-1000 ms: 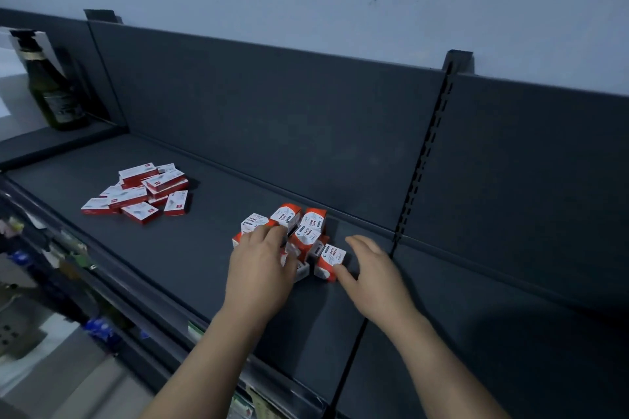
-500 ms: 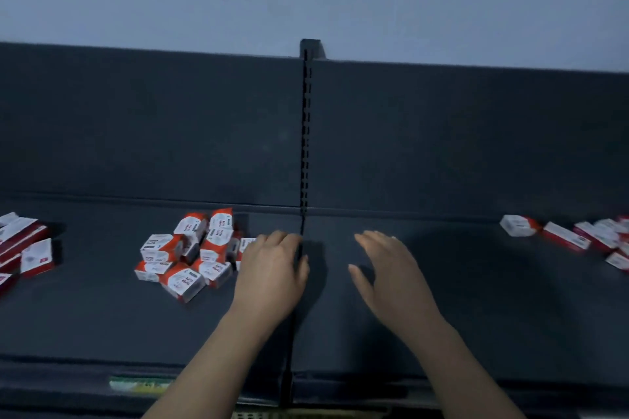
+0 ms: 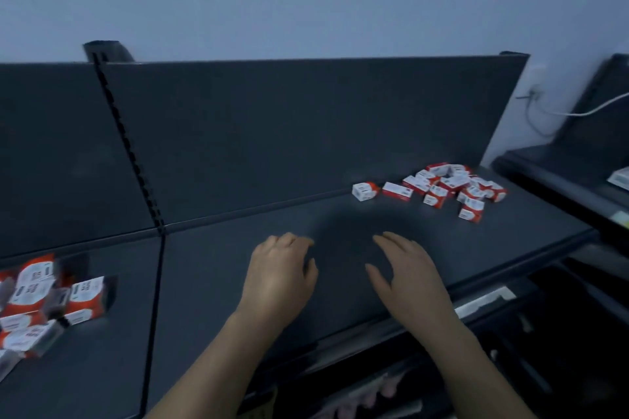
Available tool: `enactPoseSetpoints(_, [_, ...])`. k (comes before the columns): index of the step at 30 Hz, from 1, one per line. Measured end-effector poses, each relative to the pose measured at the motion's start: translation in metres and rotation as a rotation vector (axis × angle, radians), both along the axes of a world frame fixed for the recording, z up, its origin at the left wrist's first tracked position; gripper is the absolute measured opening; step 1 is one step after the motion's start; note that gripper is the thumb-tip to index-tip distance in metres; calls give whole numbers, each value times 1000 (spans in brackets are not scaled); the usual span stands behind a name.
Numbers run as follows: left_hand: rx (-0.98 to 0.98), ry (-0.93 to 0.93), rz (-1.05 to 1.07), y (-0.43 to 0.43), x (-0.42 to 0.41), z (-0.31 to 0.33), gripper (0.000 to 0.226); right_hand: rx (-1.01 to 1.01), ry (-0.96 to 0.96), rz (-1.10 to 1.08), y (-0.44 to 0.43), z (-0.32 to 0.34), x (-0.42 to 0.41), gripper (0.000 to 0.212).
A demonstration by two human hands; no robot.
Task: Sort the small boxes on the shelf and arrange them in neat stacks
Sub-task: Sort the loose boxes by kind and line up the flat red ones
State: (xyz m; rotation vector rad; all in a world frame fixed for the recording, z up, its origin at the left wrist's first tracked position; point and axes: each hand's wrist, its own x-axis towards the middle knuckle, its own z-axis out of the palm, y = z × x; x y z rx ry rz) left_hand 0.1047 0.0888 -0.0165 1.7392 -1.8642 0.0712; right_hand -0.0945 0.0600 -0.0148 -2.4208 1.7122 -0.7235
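- My left hand [image 3: 279,277] is palm down over the bare middle of the shelf [image 3: 211,299], fingers loosely bent and holding nothing.
- My right hand [image 3: 408,279] is near it, palm down, fingers relaxed and slightly spread, also holding nothing.
- I cannot tell whether either hand touches the shelf.
- A right heap of boxes [image 3: 452,185], small and red-and-white, lies tumbled at odd angles at the far right of the shelf, close to the back panel [image 3: 306,133] and well apart from both hands.
- A single box [image 3: 365,190] lies just off that heap's left end.
- A left jumble of boxes [image 3: 37,299] lies at the left edge of my view, beyond the slotted upright [image 3: 126,146], and is blurred.
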Motion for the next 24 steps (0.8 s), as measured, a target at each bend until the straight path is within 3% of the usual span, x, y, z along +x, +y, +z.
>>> enactPoseSetpoints(12, [83,10,-124,-100,-143,-2,36,62,54,-146,-70,4,-148,50])
enactPoseSetpoints(24, [238,-61,-241,-209,-195,5,41,123,11,-221,-139,-6,-197,51])
